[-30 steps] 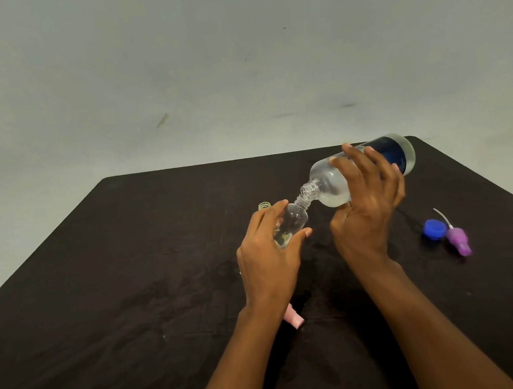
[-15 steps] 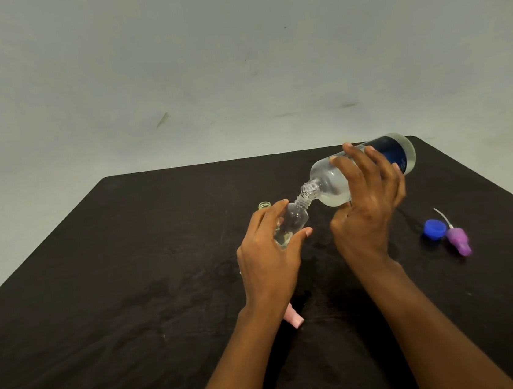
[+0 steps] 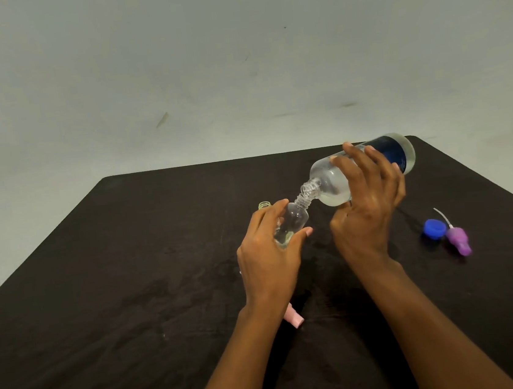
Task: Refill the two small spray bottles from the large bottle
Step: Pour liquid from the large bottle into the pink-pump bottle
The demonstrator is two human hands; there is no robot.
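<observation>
My right hand [image 3: 367,210] grips the large clear bottle [image 3: 330,182] with a dark blue label, tipped nearly flat, base up to the right. Its open threaded neck meets the mouth of a small clear spray bottle [image 3: 293,220], which my left hand [image 3: 267,255] holds tilted above the black table [image 3: 131,288]. A little clear liquid sits at the low end of the small bottle. The neck of a second small bottle [image 3: 264,205] peeks out just behind my left fingers; the rest of it is hidden.
A blue cap [image 3: 434,228] and a purple spray head with a white tube [image 3: 458,238] lie at the right of the table. A pink spray head [image 3: 293,317] lies under my left wrist. A pale wall rises behind the table's far edge.
</observation>
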